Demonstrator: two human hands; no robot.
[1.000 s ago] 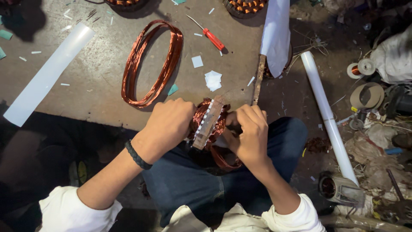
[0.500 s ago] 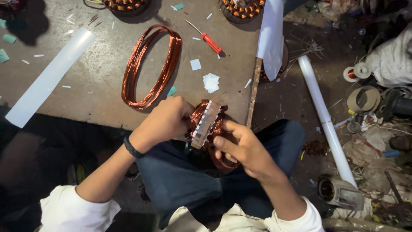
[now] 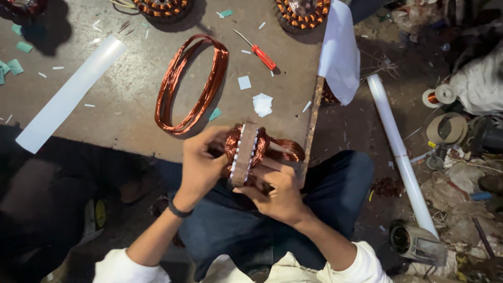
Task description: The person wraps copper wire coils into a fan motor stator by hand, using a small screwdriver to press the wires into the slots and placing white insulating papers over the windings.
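Note:
A round motor stator (image 3: 245, 153) wound with copper coils stands on edge over my lap, its pale laminated rim facing up. My left hand (image 3: 201, 165) grips its left side, thumb and fingers on the copper windings. My right hand (image 3: 276, 191) holds it from below and the right, fingers curled against the core. A loop of copper wire (image 3: 285, 148) sticks out of the stator to the right.
On the low board (image 3: 131, 105) lie a large loose copper coil (image 3: 193, 84), a red-handled screwdriver (image 3: 260, 52), white paper strips (image 3: 73, 91), small paper scraps and two more stators (image 3: 301, 11) at the far edge. A white tube (image 3: 401, 152) and scattered parts lie right.
Both hands have shifted round the stator: the left hand moved lower on its left side and the right hand slid underneath. The view has tilted slightly.

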